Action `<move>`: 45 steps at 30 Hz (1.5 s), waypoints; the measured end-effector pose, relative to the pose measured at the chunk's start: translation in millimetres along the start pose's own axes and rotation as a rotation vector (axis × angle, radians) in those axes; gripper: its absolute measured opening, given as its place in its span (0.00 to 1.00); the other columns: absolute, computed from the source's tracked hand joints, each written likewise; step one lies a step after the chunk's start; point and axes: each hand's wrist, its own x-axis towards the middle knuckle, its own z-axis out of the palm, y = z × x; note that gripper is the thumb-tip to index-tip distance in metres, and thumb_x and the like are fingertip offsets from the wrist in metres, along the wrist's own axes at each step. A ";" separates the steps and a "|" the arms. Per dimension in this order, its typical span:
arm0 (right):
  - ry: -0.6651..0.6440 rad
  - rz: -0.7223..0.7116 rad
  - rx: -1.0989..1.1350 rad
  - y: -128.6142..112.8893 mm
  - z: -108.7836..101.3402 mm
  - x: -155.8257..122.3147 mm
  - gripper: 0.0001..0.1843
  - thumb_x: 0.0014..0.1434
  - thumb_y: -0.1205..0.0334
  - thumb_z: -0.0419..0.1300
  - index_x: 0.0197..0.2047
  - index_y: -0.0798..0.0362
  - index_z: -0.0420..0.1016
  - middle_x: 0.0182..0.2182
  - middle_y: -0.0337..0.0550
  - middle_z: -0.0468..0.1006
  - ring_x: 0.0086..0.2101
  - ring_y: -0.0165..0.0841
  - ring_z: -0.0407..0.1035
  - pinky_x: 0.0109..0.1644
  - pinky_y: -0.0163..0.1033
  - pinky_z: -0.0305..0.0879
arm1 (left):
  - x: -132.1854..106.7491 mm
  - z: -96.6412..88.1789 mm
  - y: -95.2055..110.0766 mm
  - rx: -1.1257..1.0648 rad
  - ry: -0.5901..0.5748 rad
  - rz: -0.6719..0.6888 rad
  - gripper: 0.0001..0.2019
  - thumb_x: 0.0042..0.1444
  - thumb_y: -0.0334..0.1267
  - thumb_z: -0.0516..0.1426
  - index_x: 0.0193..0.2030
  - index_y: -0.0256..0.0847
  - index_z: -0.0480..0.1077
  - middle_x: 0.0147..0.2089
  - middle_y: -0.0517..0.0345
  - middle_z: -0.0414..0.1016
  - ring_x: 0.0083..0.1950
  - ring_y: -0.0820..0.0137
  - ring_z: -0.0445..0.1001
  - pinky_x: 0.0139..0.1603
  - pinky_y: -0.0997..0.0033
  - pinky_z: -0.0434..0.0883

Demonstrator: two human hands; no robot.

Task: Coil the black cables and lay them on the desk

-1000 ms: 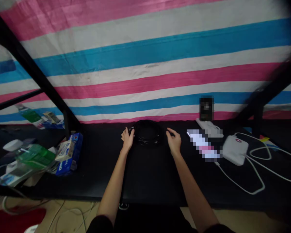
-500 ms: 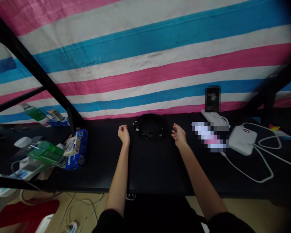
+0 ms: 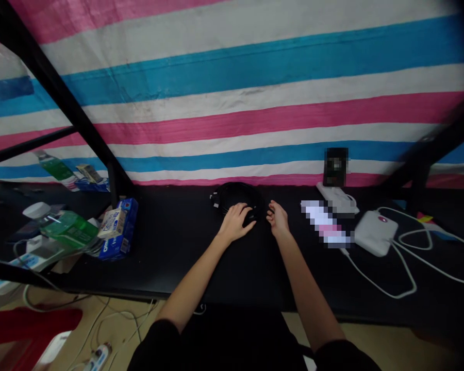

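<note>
A coiled black cable (image 3: 234, 191) lies on the black table, with its plugs at the left side of the loop. My left hand (image 3: 235, 224) rests over the near edge of the coil; its thumb is apart from the fingers, and it touches the cable without a visible grip. Just right of the coil is my right hand (image 3: 279, 220), its fingers loosely curled and slightly apart, with nothing visible in them.
At left are a green bottle (image 3: 71, 229), a blue box (image 3: 119, 242) with a small cream carton (image 3: 112, 222), and a power strip (image 3: 38, 260). At right, a white device (image 3: 375, 234) trails white cables. A striped sheet (image 3: 232, 113) hangs behind the table (image 3: 166, 257).
My left hand has moved right, from beside the coil onto its near edge, and its fingers have spread. My right hand stays close to the coil's right side. The view has shifted slightly.
</note>
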 end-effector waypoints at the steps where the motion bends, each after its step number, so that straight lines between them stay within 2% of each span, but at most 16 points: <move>1: -0.006 -0.003 -0.002 0.0 -0.1 -1.0 0.08 0.45 0.62 0.58 0.32 0.52 0.67 0.23 0.32 0.64 0.15 0.19 0.54 0.13 0.25 0.45 | -0.2 3.8 -0.3 0.019 -0.020 0.015 0.22 0.53 0.47 0.55 0.53 0.43 0.65 0.56 0.48 0.66 0.60 0.60 0.62 0.59 0.60 0.58; 4: -0.018 -0.010 -0.009 0.4 -0.2 -3.0 0.08 0.44 0.62 0.58 0.31 0.51 0.67 0.23 0.32 0.64 0.15 0.19 0.54 0.13 0.25 0.45 | -1.6 10.1 -5.6 0.090 -0.040 0.002 0.25 0.55 0.48 0.52 0.57 0.39 0.60 0.57 0.43 0.65 0.60 0.57 0.60 0.60 0.56 0.56; 8: -0.019 -0.028 -0.023 1.8 -0.4 -3.5 0.09 0.43 0.60 0.59 0.31 0.51 0.68 0.23 0.32 0.66 0.16 0.19 0.55 0.13 0.25 0.46 | -2.8 12.2 -8.8 0.178 -0.061 -0.050 0.24 0.58 0.49 0.48 0.56 0.39 0.61 0.49 0.43 0.69 0.53 0.55 0.65 0.56 0.54 0.59; 12: -0.015 -0.052 -0.049 2.9 -1.0 -3.8 0.10 0.42 0.58 0.59 0.31 0.52 0.68 0.24 0.33 0.66 0.16 0.20 0.55 0.14 0.25 0.47 | -10.5 0.7 -10.8 0.255 -0.110 -0.066 0.26 0.56 0.55 0.48 0.54 0.39 0.63 0.48 0.43 0.68 0.52 0.55 0.65 0.54 0.56 0.60; 15: -0.021 -0.088 -0.084 3.9 -1.0 -5.0 0.10 0.42 0.57 0.58 0.30 0.52 0.68 0.24 0.34 0.66 0.16 0.20 0.54 0.15 0.26 0.47 | -29.4 -24.2 -17.7 0.317 -0.167 -0.057 0.27 0.53 0.58 0.49 0.51 0.40 0.65 0.47 0.44 0.69 0.53 0.55 0.65 0.54 0.58 0.60; 18: -0.031 -0.151 -0.147 6.9 -0.6 -6.6 0.11 0.43 0.56 0.57 0.30 0.53 0.69 0.23 0.34 0.66 0.16 0.21 0.54 0.16 0.27 0.48 | -59.0 -59.3 -28.9 0.389 -0.199 -0.083 0.25 0.51 0.58 0.51 0.47 0.42 0.68 0.47 0.45 0.69 0.52 0.55 0.66 0.54 0.58 0.61; 21: -0.047 -0.237 -0.261 11.7 0.0 -9.8 0.11 0.45 0.56 0.56 0.30 0.53 0.71 0.22 0.35 0.67 0.18 0.24 0.56 0.19 0.29 0.51 | -90.7 -97.0 -43.9 0.465 -0.189 -0.161 0.23 0.48 0.59 0.54 0.43 0.43 0.69 0.44 0.45 0.70 0.50 0.54 0.67 0.52 0.57 0.62; 24: -0.075 -0.331 -0.421 16.0 1.1 -15.7 0.08 0.45 0.59 0.57 0.29 0.52 0.73 0.26 0.38 0.71 0.23 0.28 0.61 0.25 0.33 0.55 | -116.8 -130.5 -60.8 0.519 -0.166 -0.246 0.20 0.48 0.58 0.54 0.38 0.44 0.68 0.38 0.49 0.70 0.44 0.56 0.68 0.47 0.58 0.64; 28: -0.144 -0.429 -0.678 18.1 3.4 -25.8 0.05 0.46 0.64 0.58 0.27 0.48 0.76 0.32 0.37 0.74 0.27 0.30 0.63 0.31 0.35 0.53 | -138.1 -157.1 -77.5 0.571 -0.100 -0.353 0.18 0.49 0.55 0.53 0.39 0.44 0.67 0.38 0.50 0.70 0.42 0.57 0.68 0.44 0.59 0.63; 32: -0.204 -0.526 -1.020 17.0 4.7 -31.6 0.08 0.52 0.63 0.56 0.32 0.45 0.76 0.36 0.35 0.75 0.28 0.30 0.66 0.31 0.35 0.51 | -140.4 -154.2 -76.7 0.605 -0.032 -0.420 0.17 0.50 0.47 0.53 0.46 0.43 0.64 0.43 0.50 0.71 0.47 0.57 0.67 0.49 0.57 0.61; 35: -0.217 -0.538 -1.078 16.6 4.8 -32.3 0.08 0.53 0.62 0.55 0.33 0.45 0.76 0.38 0.36 0.75 0.29 0.31 0.67 0.31 0.36 0.52 | -128.5 -140.2 -68.7 0.616 -0.005 -0.448 0.20 0.49 0.43 0.53 0.50 0.43 0.63 0.47 0.50 0.71 0.51 0.57 0.66 0.53 0.56 0.59; 37: -0.225 -0.539 -1.098 16.8 4.6 -32.3 0.08 0.53 0.62 0.55 0.33 0.45 0.75 0.38 0.35 0.75 0.29 0.31 0.67 0.31 0.36 0.52 | -116.6 -132.7 -65.2 0.619 0.009 -0.480 0.20 0.50 0.46 0.53 0.49 0.41 0.64 0.48 0.48 0.71 0.51 0.56 0.66 0.53 0.56 0.60; 41: -0.216 -0.532 -1.110 17.8 4.1 -31.2 0.08 0.54 0.61 0.55 0.34 0.44 0.75 0.37 0.35 0.75 0.30 0.32 0.67 0.32 0.36 0.52 | -95.6 -132.0 -67.7 0.590 0.025 -0.575 0.20 0.51 0.55 0.51 0.37 0.40 0.71 0.40 0.47 0.72 0.46 0.54 0.69 0.41 0.59 0.66; 43: -0.202 -0.524 -1.091 18.2 4.3 -29.2 0.08 0.54 0.60 0.54 0.34 0.44 0.76 0.37 0.34 0.75 0.31 0.32 0.68 0.32 0.36 0.53 | -90.6 -135.7 -70.9 0.545 0.015 -0.593 0.18 0.50 0.54 0.52 0.32 0.41 0.72 0.37 0.50 0.72 0.42 0.57 0.71 0.36 0.64 0.67; 45: -0.176 -0.503 -1.070 18.4 4.9 -26.0 0.08 0.54 0.59 0.55 0.34 0.44 0.76 0.37 0.34 0.76 0.31 0.32 0.68 0.32 0.35 0.54 | -89.3 -138.9 -72.7 0.491 0.020 -0.595 0.16 0.50 0.52 0.53 0.32 0.42 0.73 0.37 0.53 0.73 0.39 0.61 0.72 0.33 0.69 0.66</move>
